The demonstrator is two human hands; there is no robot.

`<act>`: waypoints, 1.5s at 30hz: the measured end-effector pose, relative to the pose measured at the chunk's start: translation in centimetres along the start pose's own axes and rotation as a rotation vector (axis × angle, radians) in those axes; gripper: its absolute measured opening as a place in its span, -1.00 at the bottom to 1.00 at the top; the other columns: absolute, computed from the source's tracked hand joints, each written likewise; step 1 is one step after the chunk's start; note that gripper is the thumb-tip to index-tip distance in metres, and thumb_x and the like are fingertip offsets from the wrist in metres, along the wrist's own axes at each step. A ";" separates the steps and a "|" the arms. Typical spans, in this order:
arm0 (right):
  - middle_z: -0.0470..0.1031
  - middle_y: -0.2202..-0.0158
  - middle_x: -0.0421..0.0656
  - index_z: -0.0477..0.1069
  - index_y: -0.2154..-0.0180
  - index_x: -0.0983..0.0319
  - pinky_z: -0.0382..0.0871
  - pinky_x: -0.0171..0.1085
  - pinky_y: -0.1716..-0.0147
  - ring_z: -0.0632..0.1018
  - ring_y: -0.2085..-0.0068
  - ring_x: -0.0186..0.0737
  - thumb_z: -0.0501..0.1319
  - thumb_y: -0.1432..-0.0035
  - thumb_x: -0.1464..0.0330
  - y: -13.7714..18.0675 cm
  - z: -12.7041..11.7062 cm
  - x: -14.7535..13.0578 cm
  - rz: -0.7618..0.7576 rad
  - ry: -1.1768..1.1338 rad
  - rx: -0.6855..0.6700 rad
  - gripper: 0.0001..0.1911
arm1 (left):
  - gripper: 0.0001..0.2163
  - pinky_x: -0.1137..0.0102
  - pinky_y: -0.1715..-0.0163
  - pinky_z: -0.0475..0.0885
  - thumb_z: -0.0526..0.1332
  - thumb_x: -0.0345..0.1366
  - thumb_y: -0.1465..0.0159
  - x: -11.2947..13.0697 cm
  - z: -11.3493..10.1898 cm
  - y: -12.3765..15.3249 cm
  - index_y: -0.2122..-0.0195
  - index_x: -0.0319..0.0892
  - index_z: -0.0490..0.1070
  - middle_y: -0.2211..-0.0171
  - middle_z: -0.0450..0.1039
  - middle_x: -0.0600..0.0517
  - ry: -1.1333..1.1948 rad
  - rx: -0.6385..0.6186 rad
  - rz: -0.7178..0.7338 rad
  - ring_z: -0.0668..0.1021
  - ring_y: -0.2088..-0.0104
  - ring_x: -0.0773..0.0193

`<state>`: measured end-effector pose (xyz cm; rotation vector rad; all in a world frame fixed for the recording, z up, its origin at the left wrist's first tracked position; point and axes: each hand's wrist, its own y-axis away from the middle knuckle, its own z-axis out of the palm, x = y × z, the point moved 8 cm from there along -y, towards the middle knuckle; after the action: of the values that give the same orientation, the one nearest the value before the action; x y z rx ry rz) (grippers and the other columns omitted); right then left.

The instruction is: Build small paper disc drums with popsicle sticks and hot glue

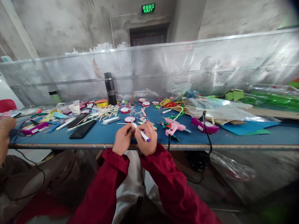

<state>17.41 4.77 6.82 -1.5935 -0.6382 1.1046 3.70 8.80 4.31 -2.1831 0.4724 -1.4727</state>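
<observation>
My right hand [146, 138] is closed around a white marker pen [141, 133] with a purple end, its tip pointing up and left. My left hand [123, 138] is closed in a pinch right beside the pen's tip, on something small I cannot make out. Both hands sit at the near edge of the blue table [257, 137], both arms in dark red sleeves. A pink glue gun [174, 127] lies just right of my right hand. A round red-rimmed white lid [129, 119] lies just beyond my hands.
Wooden sticks [102, 112], more red-rimmed lids, a black flask [110, 88], a black phone [82, 129], a second purple glue gun [205, 125] with its cord and plastic bags [210, 107] crowd the table. Another person's hand [5, 130] is at the far left. A perforated metal screen [163, 68] backs the table.
</observation>
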 end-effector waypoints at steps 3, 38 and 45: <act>0.48 0.46 -0.21 0.34 0.40 0.15 0.38 -0.15 0.21 0.47 0.37 -0.20 0.18 -0.22 0.41 0.0 -0.2 0.1 0.019 0.019 0.025 -0.88 | -0.80 0.43 0.30 0.33 0.16 -0.23 -0.31 0.0 0.1 0.0 0.41 -0.17 0.44 0.47 0.44 0.08 -0.008 -0.012 -0.001 0.43 0.38 0.27; 0.52 0.46 -0.21 0.34 0.39 0.14 0.39 -0.14 0.17 0.51 0.37 -0.20 0.18 -0.24 0.40 -0.2 0.5 0.0 -0.014 0.009 -0.051 -0.87 | -0.82 0.42 0.28 0.33 0.14 -0.24 -0.29 -0.1 -0.1 0.0 0.38 -0.17 0.46 0.43 0.46 0.06 -0.027 0.005 -0.006 0.42 0.36 0.25; 0.51 0.46 -0.21 0.35 0.40 0.14 0.39 -0.15 0.18 0.52 0.36 -0.19 0.17 -0.26 0.39 -0.2 0.4 -0.1 -0.011 0.010 -0.046 -0.85 | -0.81 0.42 0.28 0.33 0.14 -0.20 -0.28 -0.1 0.0 0.0 0.39 -0.17 0.46 0.44 0.46 0.05 -0.018 -0.003 -0.016 0.43 0.36 0.24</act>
<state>17.05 4.97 7.04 -1.6319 -0.6691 1.0796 3.64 8.84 4.20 -2.2054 0.4526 -1.4606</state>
